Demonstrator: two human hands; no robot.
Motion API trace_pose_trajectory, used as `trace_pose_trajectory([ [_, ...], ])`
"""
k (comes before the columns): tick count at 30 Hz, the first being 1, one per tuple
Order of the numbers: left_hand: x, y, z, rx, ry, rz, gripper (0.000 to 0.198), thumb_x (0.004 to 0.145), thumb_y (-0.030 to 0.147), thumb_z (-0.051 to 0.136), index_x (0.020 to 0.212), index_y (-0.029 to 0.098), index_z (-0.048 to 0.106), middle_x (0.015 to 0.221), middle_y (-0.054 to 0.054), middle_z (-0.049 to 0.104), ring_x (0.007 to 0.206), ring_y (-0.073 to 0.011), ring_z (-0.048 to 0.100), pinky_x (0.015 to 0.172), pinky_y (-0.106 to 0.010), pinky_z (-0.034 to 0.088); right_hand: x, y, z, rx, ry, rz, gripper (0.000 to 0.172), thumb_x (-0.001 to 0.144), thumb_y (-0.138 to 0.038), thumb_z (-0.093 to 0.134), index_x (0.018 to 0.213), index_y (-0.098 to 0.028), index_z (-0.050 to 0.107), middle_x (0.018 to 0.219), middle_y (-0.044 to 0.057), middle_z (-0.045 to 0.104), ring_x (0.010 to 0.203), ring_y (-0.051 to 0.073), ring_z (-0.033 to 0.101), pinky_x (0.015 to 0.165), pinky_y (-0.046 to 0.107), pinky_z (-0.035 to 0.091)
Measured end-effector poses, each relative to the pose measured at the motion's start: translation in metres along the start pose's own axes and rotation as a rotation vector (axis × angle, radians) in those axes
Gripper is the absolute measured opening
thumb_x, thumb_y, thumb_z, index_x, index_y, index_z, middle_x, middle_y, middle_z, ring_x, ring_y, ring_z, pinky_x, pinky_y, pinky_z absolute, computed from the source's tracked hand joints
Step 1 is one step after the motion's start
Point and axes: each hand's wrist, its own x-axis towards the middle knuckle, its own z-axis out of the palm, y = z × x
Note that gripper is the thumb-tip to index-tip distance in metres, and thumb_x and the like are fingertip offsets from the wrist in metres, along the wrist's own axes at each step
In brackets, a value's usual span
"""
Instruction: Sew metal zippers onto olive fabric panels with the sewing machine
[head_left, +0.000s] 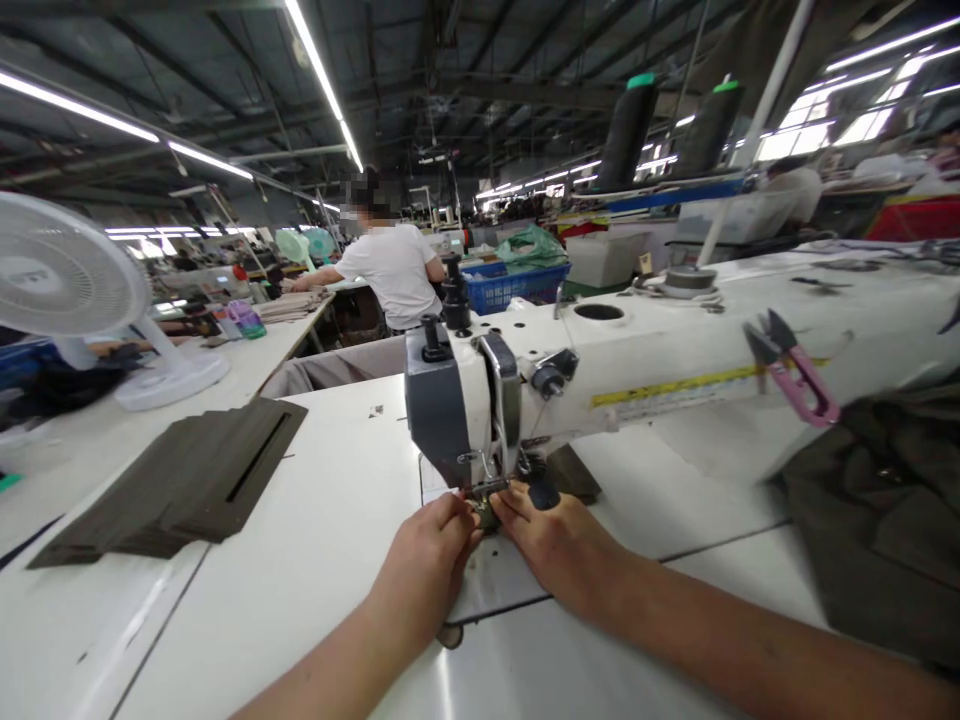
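A white and grey sewing machine [442, 410] stands in front of me, its needle area just beyond my fingertips. My left hand [424, 555] is closed, its fingers pinching the left side of a small dark olive fabric piece [486, 517] at the presser foot. From the right, my right hand [562, 545] presses bunched fingers onto the same piece, and something dark sits on one finger. Much of the fabric is covered by my hands. Behind the right hand, another bit of dark olive cloth [576, 474] lies beside the machine head.
A fanned stack of olive fabric panels [172, 475] lies on the left. A white fan [169, 365] stands behind it. Pink-handled thread snips [806, 385] rest against the machine arm. Dark olive cloth [885, 510] is heaped at right. A person in white [390, 270] works ahead near a blue basket [514, 288].
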Motion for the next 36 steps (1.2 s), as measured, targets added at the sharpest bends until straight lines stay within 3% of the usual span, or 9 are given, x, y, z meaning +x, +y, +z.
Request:
trace_pose_trajectory([
  [9,0.000,-0.002,0.001,-0.012,-0.011,-0.042,0.015,0.086,0.015,0.045,0.080,0.016,0.058,0.083,-0.006,0.060,0.073,-0.0158,0.062,0.067,-0.027,0.054,0.000,0.001,0.000,0.028,-0.077,0.088,0.021,0.082,-0.004,0.043,0.086,-0.013,0.061,0.094,0.010,0.067,0.090,0.022,0.062,0.074,0.030,0.052],
  [15,0.000,-0.002,0.002,-0.021,0.004,-0.050,0.017,0.087,0.016,0.044,0.079,0.015,0.059,0.081,-0.006,0.059,0.071,-0.0158,0.062,0.066,-0.026,0.054,0.002,-0.003,0.002,0.081,-0.091,0.149,0.022,0.084,-0.005,0.042,0.085,-0.014,0.061,0.092,0.009,0.067,0.090,0.020,0.062,0.078,0.029,0.050],
  [21,0.001,-0.004,-0.002,0.023,-0.011,-0.067,0.017,0.086,0.016,0.045,0.077,0.017,0.059,0.083,-0.005,0.060,0.073,-0.0162,0.061,0.066,-0.028,0.053,-0.006,0.019,-0.022,0.120,-0.075,0.024,0.019,0.080,-0.015,0.052,0.098,-0.013,0.058,0.101,0.011,0.062,0.096,0.021,0.056,0.084,0.034,0.046],
  [25,-0.001,0.022,-0.014,0.147,0.013,0.015,0.013,0.085,0.022,0.050,0.088,0.015,0.059,0.090,-0.009,0.061,0.079,-0.0223,0.059,0.071,-0.039,0.052,-0.029,0.032,-0.041,-0.211,-0.080,0.114,0.016,0.079,-0.009,0.045,0.084,-0.011,0.060,0.089,0.016,0.060,0.084,0.028,0.056,0.073,0.044,0.046],
  [27,-0.001,0.043,-0.019,0.142,-0.024,0.127,0.030,0.084,0.030,0.053,0.107,0.012,0.054,0.104,-0.014,0.060,0.095,-0.0271,0.057,0.082,-0.046,0.048,-0.043,0.018,-0.044,-0.242,-0.126,0.137,0.020,0.077,-0.004,0.041,0.077,-0.013,0.059,0.078,0.012,0.060,0.069,0.024,0.057,0.062,0.037,0.046],
  [29,-0.001,0.060,-0.020,0.087,-0.120,0.251,0.045,0.085,0.034,0.051,0.122,0.009,0.043,0.119,-0.017,0.054,0.113,-0.0276,0.048,0.095,-0.046,0.041,-0.060,-0.008,-0.046,-0.119,-0.143,0.129,0.021,0.077,-0.004,0.040,0.080,-0.014,0.058,0.075,0.008,0.060,0.060,0.019,0.056,0.055,0.030,0.045],
  [32,-0.003,0.068,-0.016,-0.063,-0.260,0.327,0.033,0.091,0.027,0.041,0.119,0.010,0.050,0.127,-0.016,0.050,0.119,-0.0233,0.044,0.100,-0.037,0.037,-0.082,-0.047,-0.054,0.217,-0.174,0.205,0.020,0.083,-0.010,0.036,0.081,-0.016,0.055,0.075,0.007,0.061,0.064,0.016,0.059,0.056,0.025,0.043],
  [34,-0.006,0.066,-0.013,-0.233,-0.265,0.246,0.028,0.092,0.026,0.040,0.109,0.012,0.058,0.121,-0.013,0.056,0.114,-0.0215,0.050,0.097,-0.033,0.039,-0.092,-0.062,-0.061,0.486,-0.264,0.391,0.019,0.084,-0.018,0.038,0.074,-0.016,0.053,0.069,0.005,0.060,0.063,0.016,0.059,0.056,0.026,0.043],
  [36,-0.010,0.062,-0.012,-0.447,-0.197,0.019,0.028,0.091,0.029,0.040,0.106,0.015,0.060,0.111,-0.009,0.063,0.104,-0.0203,0.057,0.092,-0.032,0.043,-0.093,-0.069,-0.067,0.859,-0.346,0.645,0.020,0.084,-0.032,0.043,0.075,-0.016,0.052,0.067,0.004,0.060,0.058,0.015,0.059,0.052,0.025,0.042],
])
